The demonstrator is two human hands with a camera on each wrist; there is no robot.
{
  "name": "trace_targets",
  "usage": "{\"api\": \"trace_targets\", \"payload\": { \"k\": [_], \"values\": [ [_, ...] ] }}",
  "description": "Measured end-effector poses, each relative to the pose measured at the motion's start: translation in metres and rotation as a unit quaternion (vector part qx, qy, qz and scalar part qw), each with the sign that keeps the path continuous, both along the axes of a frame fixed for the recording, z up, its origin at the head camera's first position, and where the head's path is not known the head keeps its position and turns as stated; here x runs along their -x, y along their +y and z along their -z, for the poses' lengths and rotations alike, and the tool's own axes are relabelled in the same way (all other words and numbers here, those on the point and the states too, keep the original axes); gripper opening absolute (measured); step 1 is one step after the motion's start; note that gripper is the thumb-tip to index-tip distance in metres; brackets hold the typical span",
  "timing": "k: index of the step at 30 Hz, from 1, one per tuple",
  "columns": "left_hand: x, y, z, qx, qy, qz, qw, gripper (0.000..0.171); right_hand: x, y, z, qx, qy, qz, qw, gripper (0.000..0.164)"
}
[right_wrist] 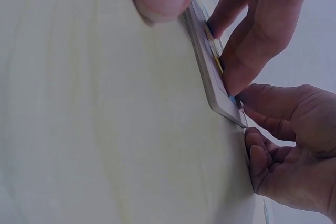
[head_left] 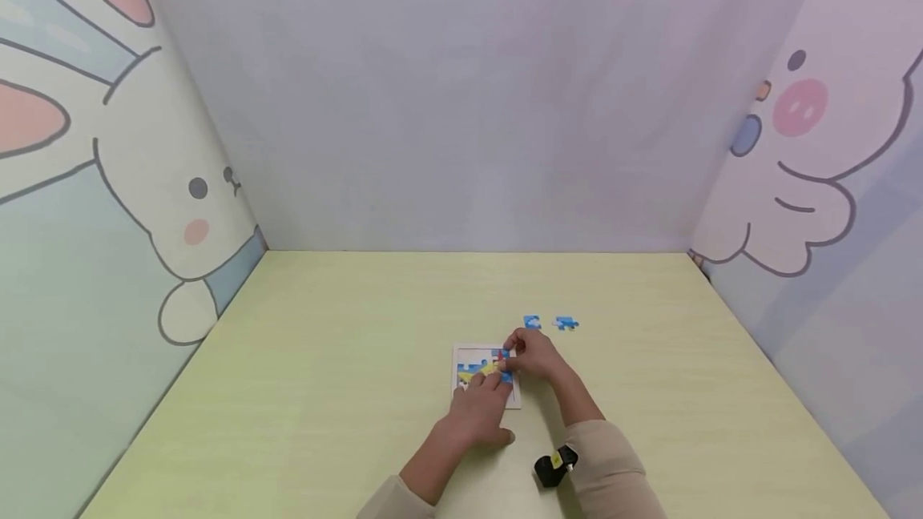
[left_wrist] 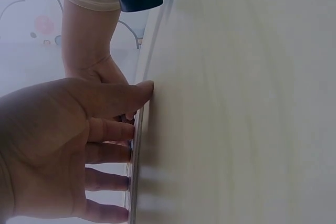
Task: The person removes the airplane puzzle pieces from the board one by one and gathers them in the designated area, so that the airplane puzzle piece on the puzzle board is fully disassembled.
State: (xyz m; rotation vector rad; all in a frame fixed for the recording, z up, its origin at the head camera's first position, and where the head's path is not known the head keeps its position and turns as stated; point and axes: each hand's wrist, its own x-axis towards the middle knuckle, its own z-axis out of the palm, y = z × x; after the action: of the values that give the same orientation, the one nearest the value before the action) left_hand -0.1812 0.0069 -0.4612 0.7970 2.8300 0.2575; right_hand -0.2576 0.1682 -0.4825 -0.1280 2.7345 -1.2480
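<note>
A small white-framed jigsaw puzzle (head_left: 455, 367) lies on the table, partly covered by both hands. Blue, yellow and red pieces show inside its frame. My left hand (head_left: 479, 415) rests on the lower part with extended fingertips pressing the pieces, its thumb apart over the table. At the right side of the frame, my right hand (head_left: 537, 355) pinches a blue and red puzzle piece (head_left: 501, 354) between thumb and index finger. In the right wrist view, that thumb touches the puzzle's top while the other fingers curl beside the board edge (right_wrist: 212, 98).
Beyond the right hand lie two loose blue puzzle pieces, one nearer (head_left: 532, 322) and one farther right (head_left: 566, 323). A black wrist device (head_left: 555, 467) is on the right sleeve. Cartoon-printed walls border the pale table (head_left: 346, 327) at left and right, with a plain one behind.
</note>
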Motion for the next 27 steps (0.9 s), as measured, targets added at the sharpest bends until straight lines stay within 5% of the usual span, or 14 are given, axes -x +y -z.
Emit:
{"api": "trace_targets", "payload": {
  "k": [20,27],
  "values": [
    [-0.0015,-0.0013,0.0007,-0.005,0.003,0.0,1.0,0.07,0.0026,0.0039,0.0035,0.017,-0.003,0.014,1.0,0.024],
    [-0.0029,-0.0002,0.0002,-0.008,0.003,0.0,1.0,0.07,-0.001,0.0087,-0.0002,0.097,0.003,0.001,0.995,0.017]
  ]
}}
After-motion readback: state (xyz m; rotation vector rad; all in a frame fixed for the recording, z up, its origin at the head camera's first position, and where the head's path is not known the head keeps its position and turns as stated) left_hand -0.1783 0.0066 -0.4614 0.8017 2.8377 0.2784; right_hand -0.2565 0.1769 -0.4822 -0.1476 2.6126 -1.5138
